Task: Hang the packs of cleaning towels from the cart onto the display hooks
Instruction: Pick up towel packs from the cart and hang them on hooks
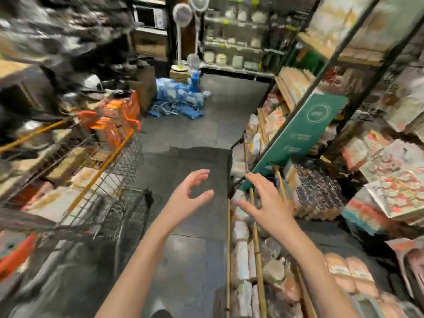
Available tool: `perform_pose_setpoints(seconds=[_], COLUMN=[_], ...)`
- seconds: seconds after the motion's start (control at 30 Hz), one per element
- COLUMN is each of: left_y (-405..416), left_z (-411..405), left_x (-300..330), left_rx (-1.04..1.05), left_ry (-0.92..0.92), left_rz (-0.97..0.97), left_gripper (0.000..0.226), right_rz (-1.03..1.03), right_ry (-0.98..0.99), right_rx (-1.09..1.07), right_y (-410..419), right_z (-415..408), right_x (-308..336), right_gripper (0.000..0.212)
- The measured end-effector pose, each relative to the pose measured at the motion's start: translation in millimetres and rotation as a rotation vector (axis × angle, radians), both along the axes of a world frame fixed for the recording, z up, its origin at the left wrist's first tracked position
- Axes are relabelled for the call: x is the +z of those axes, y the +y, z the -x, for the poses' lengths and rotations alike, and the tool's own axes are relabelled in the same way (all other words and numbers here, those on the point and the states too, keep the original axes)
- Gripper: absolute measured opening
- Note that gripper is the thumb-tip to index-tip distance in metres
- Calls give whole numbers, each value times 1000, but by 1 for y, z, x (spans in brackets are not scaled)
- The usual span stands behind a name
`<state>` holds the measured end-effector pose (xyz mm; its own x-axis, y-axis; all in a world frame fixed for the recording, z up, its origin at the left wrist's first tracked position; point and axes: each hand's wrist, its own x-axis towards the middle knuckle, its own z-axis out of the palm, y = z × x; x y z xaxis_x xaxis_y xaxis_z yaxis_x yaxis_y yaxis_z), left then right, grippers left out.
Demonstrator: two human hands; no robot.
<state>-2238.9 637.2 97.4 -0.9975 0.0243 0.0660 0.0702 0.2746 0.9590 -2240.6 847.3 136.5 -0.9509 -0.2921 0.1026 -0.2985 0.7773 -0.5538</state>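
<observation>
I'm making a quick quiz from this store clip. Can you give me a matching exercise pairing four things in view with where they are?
Things:
1. cart
2. blue pile
3. green sign
4. hands: left hand, right hand

Places:
A. leaning across the right-hand shelves
B. on the floor, far down the aisle
C. on the left of the aisle
D. empty, raised over the floor

Pairs: 1-C, 2-B, 3-A, 4-D

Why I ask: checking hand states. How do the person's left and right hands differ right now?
The left hand hangs over the dark floor with fingers curved; the right hand has fingers spread straighter, over the shelf goods. Both are bare and hold nothing.
</observation>
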Motion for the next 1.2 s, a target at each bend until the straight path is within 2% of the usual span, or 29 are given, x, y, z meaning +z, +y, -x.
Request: perform_pose_setpoints(seconds=[0.23,0.5,0.77,0.9,1.2], left_y=[-106,-225,-300,-336,-389], left_z=[63,109,158,195,252], left_x=[-2,-17,-38,-47,-62], left_rx=[185,368,604,740,1102], left_ry=[8,-49,-104,-120,-155], left_rz=[49,52,10,11,36], left_gripper=[48,48,44,52,41], right_rz=[17,16,26,3,-53], right_ry=[17,4,-49,-43,-284], right_rx=[191,373,606,761,1056], right_y=[-112,-234,-336,-394,-496], right_z=[93,184,279,341,442], right_x=[-1,-13,-44,-58,-95], right_gripper=[88,82,73,72,77])
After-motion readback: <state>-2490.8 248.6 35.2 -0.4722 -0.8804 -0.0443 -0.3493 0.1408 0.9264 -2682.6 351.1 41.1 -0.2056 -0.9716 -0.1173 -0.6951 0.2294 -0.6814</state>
